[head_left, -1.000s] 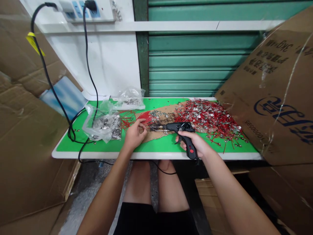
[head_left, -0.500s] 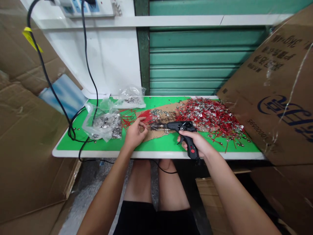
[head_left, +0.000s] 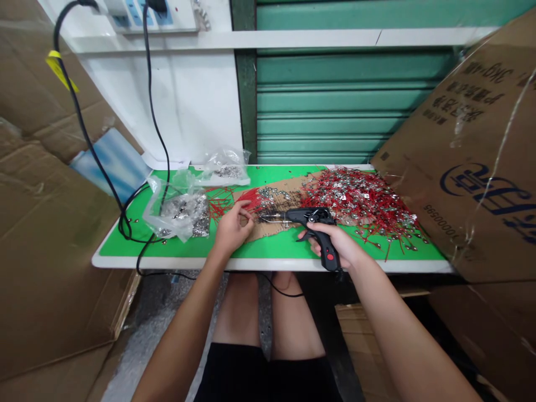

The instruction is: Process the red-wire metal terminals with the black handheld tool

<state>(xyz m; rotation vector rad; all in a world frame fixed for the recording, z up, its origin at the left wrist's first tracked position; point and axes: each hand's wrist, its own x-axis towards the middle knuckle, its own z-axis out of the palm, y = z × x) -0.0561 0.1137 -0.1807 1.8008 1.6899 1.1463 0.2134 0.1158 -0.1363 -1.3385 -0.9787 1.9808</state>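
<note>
My right hand (head_left: 338, 245) grips the handle of a black soldering gun (head_left: 312, 223) with a red button, its metal tip pointing left over a brown cardboard sheet (head_left: 274, 226). My left hand (head_left: 233, 229) rests on the green table top (head_left: 272, 248), fingers pinched on thin red wires (head_left: 251, 200) near the gun's tip. A big heap of red wires with silver terminals (head_left: 360, 201) lies to the right of the gun.
Clear plastic bags of small silver parts (head_left: 180, 212) sit at the left, another bag (head_left: 226, 167) at the back. Black power cords (head_left: 125, 223) run from a wall socket strip (head_left: 146, 12) onto the table. Large cardboard boxes (head_left: 473, 151) flank both sides.
Hands and gun stay nearly still; my right index finger has shifted slightly on the trigger. The view moved a little.
</note>
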